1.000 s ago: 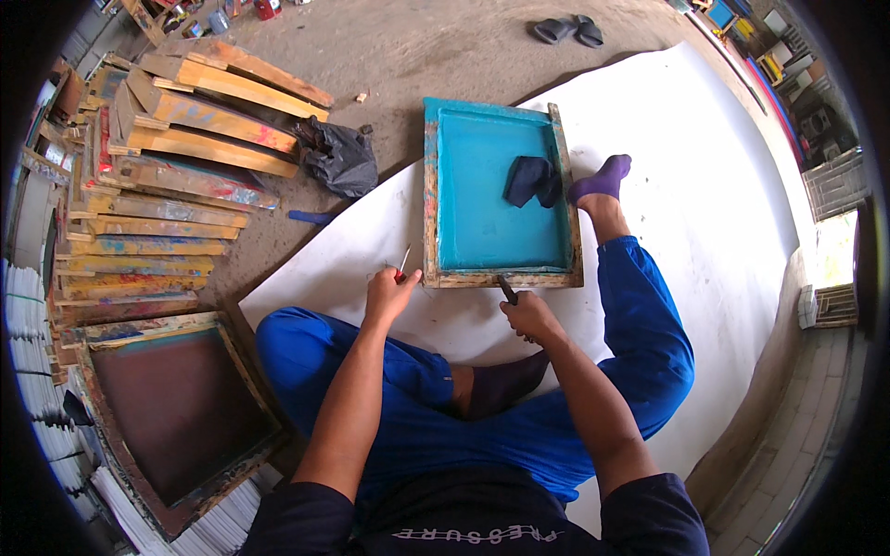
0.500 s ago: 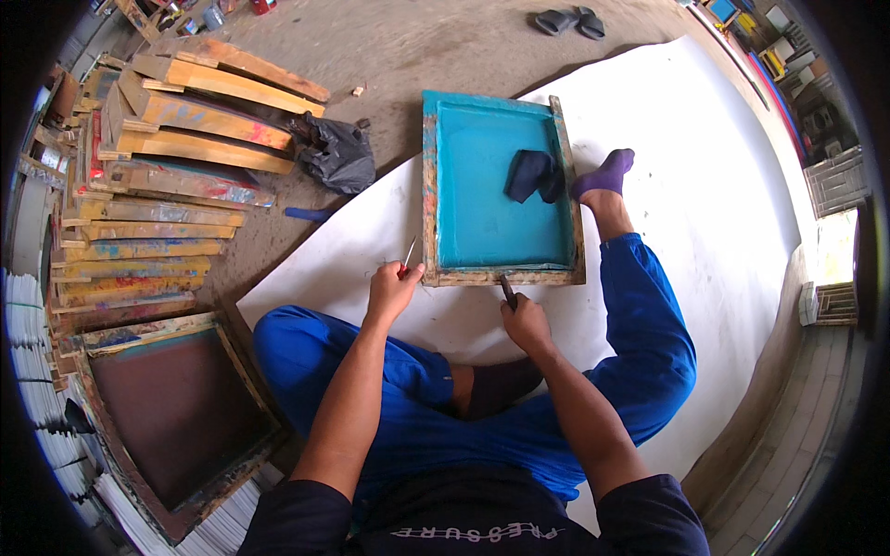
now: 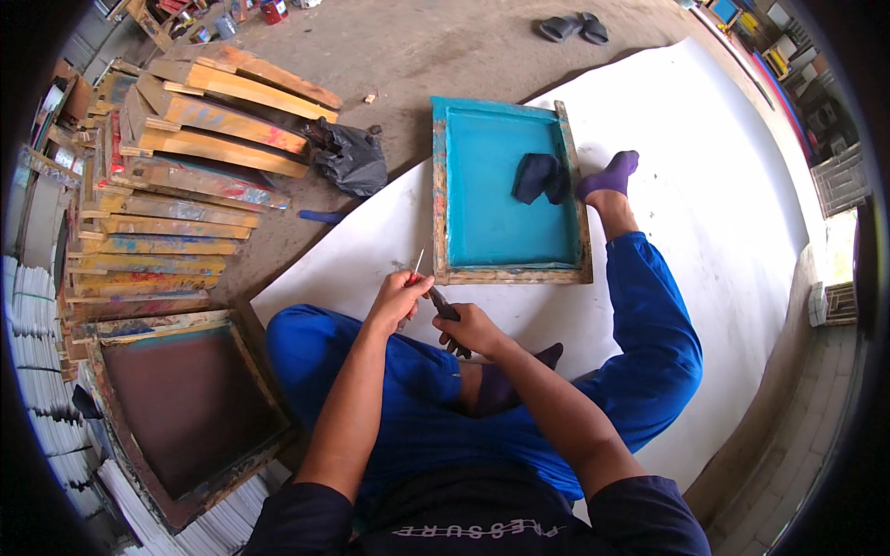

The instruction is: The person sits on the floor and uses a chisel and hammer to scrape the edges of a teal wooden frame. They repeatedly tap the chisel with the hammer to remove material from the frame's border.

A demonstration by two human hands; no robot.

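My left hand (image 3: 397, 301) is closed round a screwdriver (image 3: 419, 263), its thin shaft pointing up and a bit of red handle showing. Dark pliers (image 3: 439, 300) are gripped in my right hand (image 3: 473, 329), their handles sticking out below the fist. The jaw end of the pliers meets the fingertips of my left hand; what lies between them is too small to make out. Just beyond both hands lies a wooden screen-printing frame (image 3: 519, 276) with teal mesh (image 3: 491, 218). A dark folded cloth (image 3: 538, 178) rests on the mesh.
White sheeting (image 3: 714, 232) covers the floor beneath the frame and my legs. To the left are stacked wooden frames (image 3: 167, 248), a dark-meshed frame (image 3: 185, 398) and paper stacks (image 3: 35, 301). A black plastic bag (image 3: 352, 162) sits beyond them. Sandals (image 3: 575, 28) lie at the far side.
My right hand has drawn the pliers away from the frame's near edge, leftward and toward me, bringing them to my left hand. The left hand still holds the screwdriver.
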